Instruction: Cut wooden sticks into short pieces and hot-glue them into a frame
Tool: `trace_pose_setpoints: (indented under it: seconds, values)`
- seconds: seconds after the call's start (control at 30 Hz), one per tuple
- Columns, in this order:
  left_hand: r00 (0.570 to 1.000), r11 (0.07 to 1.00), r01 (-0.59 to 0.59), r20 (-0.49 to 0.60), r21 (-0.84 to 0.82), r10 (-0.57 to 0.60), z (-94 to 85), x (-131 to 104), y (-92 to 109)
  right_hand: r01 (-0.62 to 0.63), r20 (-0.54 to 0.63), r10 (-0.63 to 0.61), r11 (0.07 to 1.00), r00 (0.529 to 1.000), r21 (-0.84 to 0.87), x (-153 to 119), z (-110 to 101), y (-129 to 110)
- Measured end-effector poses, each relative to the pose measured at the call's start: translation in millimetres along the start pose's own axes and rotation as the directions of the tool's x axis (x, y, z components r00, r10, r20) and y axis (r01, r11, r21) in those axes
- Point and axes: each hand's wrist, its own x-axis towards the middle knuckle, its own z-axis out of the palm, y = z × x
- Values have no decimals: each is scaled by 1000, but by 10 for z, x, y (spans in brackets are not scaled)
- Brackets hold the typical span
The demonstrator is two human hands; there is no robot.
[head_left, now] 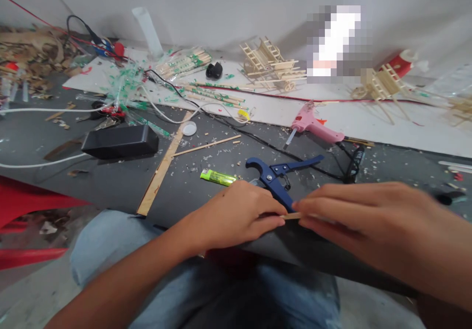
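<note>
Between my two hands a short piece of thin wooden stick (293, 216) shows, close to the table's front edge. My left hand (247, 216) pinches its left end with thumb and fingers. On the other end, the fingers of my right hand (350, 216) are closed, hiding the rest of the stick. Just behind the hands lies a blue pipe cutter (271, 176), its lower handle partly covered by my fingers. A green lighter (218, 177) rests beyond my left hand. Farther back is a pink hot glue gun (313, 125) with a glue stick poking out.
Small bamboo cart models (267, 61) stand along the wall, near wrapped chopsticks (191, 62). At left are a black box-shaped speaker (121, 141) and a flat wood strip (162, 176). A black cable (236, 125) and white cords cross the table among scraps.
</note>
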Motion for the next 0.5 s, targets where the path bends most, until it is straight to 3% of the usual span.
trace_pose_setpoints:
  seconds: [0.07, 0.13, 0.2, 0.27, 0.5]
  values:
    - [997, 998, 7, -82, -55, -12, -10, 4, -16, -29, -93, 26, 999, 995, -29, 34, -84, 1]
    - [984, 995, 18, -177, -94, -34, -16, 0, -28, -121, -168, 130, 991, 977, 63, 92, -117, 11]
    - [969, 994, 14, -243, -110, -40, -3, -7, -39, -159, -92, 178, 970, 980, 183, 159, -84, 28]
    - [964, 996, 8, -263, -90, -31, 28, -14, -54, -142, 36, 137, 961, 990, 238, 216, -5, 47]
    - [987, 997, 77, -137, -11, -78, 97, -59, -129, 44, 180, -80, 981, 980, 191, 227, 276, 58]
